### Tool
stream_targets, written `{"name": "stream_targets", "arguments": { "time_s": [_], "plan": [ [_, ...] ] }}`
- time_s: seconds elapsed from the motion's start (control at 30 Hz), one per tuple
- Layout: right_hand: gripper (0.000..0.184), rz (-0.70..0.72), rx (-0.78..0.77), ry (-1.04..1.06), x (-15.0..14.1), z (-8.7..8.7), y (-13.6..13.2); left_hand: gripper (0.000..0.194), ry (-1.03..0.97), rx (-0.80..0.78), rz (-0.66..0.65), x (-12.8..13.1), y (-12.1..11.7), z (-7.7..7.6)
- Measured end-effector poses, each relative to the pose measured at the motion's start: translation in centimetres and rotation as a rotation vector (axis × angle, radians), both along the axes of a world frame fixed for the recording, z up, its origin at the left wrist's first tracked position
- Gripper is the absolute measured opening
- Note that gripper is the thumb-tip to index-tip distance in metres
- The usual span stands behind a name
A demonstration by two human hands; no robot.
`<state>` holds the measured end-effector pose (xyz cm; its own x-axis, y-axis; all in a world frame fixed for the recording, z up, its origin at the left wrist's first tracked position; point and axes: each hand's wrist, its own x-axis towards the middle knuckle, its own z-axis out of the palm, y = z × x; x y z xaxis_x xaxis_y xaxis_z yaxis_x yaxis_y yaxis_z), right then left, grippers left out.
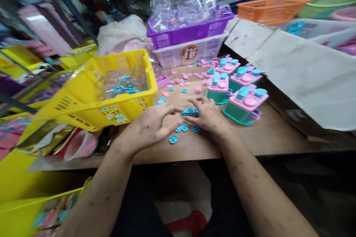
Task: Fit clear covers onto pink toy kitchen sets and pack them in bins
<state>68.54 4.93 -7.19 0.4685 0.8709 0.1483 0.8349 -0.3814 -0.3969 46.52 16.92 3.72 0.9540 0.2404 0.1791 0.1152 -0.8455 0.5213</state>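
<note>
Small blue plastic pieces (189, 112) lie in a short row on the wooden table, between my two hands. My left hand (151, 124) reaches in from the left with its fingers stretched out, the tips at the left end of the row. From the other side my right hand (207, 115) spreads thumb and fingers around the row's right end; whether it touches the pieces is hard to tell. Several round blue discs (184, 127) lie just in front of the hands. Close to my right hand stand pink and green toy sets (245, 105) with blue tops.
A yellow basket (125, 105) with clear and blue parts stands at the left. Pink discs (182, 80) are scattered farther back. Behind them, a purple basket (191, 31) of clear parts sits on a white basket (205, 50). A large cardboard box (300, 70) borders the right side.
</note>
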Motion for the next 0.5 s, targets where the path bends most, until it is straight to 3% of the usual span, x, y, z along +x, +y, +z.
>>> {"name": "stream_targets", "arguments": {
  "time_s": [0.03,0.1,0.17,0.23,0.3,0.37,0.43,0.5],
  "plan": [
    [0.072,0.008,0.003,-0.026,-0.2,-0.3,0.3,0.026,0.025,-0.008,-0.002,-2.0,-0.7,2.6],
    [0.059,0.095,-0.002,-0.076,-0.6,-0.9,1.1,0.031,-0.005,-0.004,0.118,-5.1,-0.6,7.5],
    [0.045,0.214,-0.035,-0.111,-0.8,-1.8,1.7,0.035,-0.069,0.064,0.311,-6.7,1.9,11.1],
    [0.042,0.265,-0.075,-0.131,-0.7,-2.6,2.1,0.035,-0.023,0.103,0.428,-6.8,6.5,13.0],
    [0.045,0.247,-0.083,-0.141,-0.2,-3.2,2.2,0.031,0.196,0.022,0.422,-5.8,11.8,13.1],
    [0.048,0.227,-0.050,-0.134,0.5,-3.5,2.1,0.028,0.490,-0.103,0.410,-4.3,16.0,11.8],
    [0.054,0.217,0.017,-0.115,1.0,-3.4,1.9,0.025,0.725,-0.186,0.409,-3.0,18.3,9.9],
    [0.061,0.204,0.106,-0.094,1.2,-2.9,1.7,0.026,0.765,-0.149,0.440,-2.4,18.8,7.8]
  ]
}}
